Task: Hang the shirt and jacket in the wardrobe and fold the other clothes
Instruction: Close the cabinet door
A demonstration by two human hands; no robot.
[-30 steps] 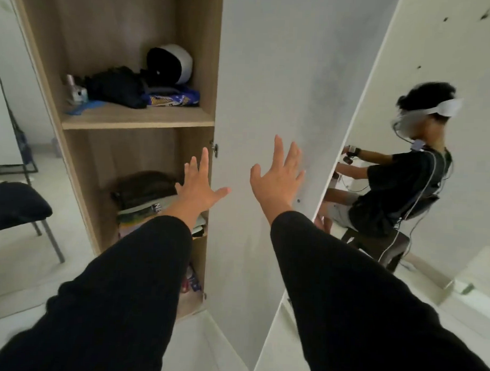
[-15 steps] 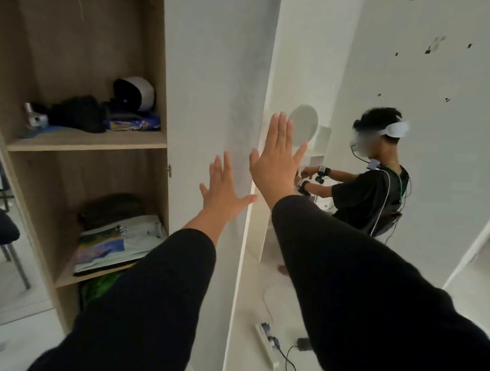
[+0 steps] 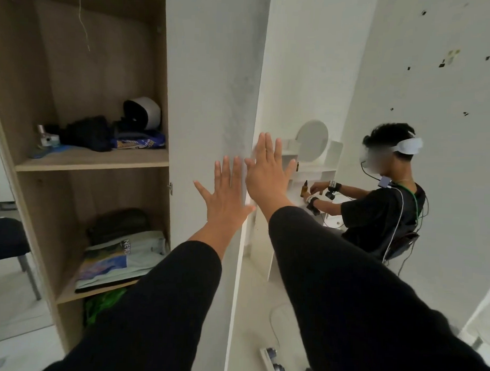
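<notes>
- The left hand [image 3: 226, 195] and the right hand [image 3: 267, 175] are both raised side by side with flat palms and spread fingers; each grip is released and holds nothing.
- Both hands are up against the white wardrobe door [image 3: 213, 101], which stands open edge-on to the camera with its long axis upright. The left palm lies over the door's face near its free edge, and the right hand sits at or just past that edge; whether either palm presses on the panel cannot be told.
- The open wardrobe [image 3: 83, 77] lies to the left of both hands, so the left hand is the nearer one to its shelves.
- No shirt or jacket is in either hand, and neither can be picked out anywhere in view. No hanging rail shows in the visible compartment, only a thin wire [image 3: 84, 24] dangling in the upper part.
- The upper shelf [image 3: 94, 159] carries a dark bundle [image 3: 88, 134], a helmet-like round object [image 3: 142, 113] and a patterned blue packet [image 3: 141, 142].
- The lower shelf holds folded clothes [image 3: 116, 260], pale with a printed front, lying flat with a dark rolled item behind them. Something green [image 3: 103, 302] sits below that.
- As a judgement, the coming move turns on the door: it must swing about its upright hinge line before any hanging begins.
- A second person [image 3: 382, 206] sits at a white desk [image 3: 316, 171] well to the right.
</notes>
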